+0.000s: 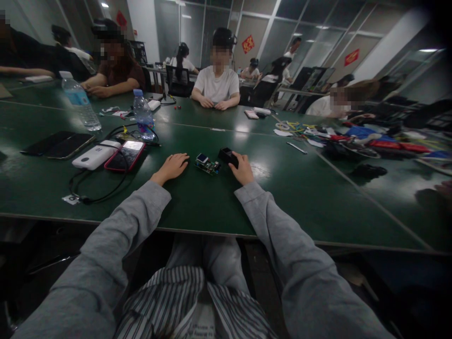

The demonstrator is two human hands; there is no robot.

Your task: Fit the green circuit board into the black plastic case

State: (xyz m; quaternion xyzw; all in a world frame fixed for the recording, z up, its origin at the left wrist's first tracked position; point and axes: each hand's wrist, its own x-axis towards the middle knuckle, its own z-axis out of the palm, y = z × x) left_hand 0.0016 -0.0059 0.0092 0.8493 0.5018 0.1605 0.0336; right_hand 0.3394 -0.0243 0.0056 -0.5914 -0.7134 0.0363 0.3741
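Note:
On the green table (197, 207) a small circuit board (208, 165) with a little screen lies between my two hands. My left hand (172, 165) rests flat on the tabletop to the left of the board, fingers stretched out and holding nothing. A small black box-shaped case (226, 154) is at the right of the board, with my right hand (242, 168) closed round its right side. The case's near side is partly hidden by my fingers.
Left of my hands lie a red-edged phone (126, 155), a white power bank (96, 155) with a black cable, and a dark tablet-like slab (58, 143). Two water bottles (82, 103) stand behind. Coloured parts (370, 136) are heaped at right. A person (217, 84) sits opposite.

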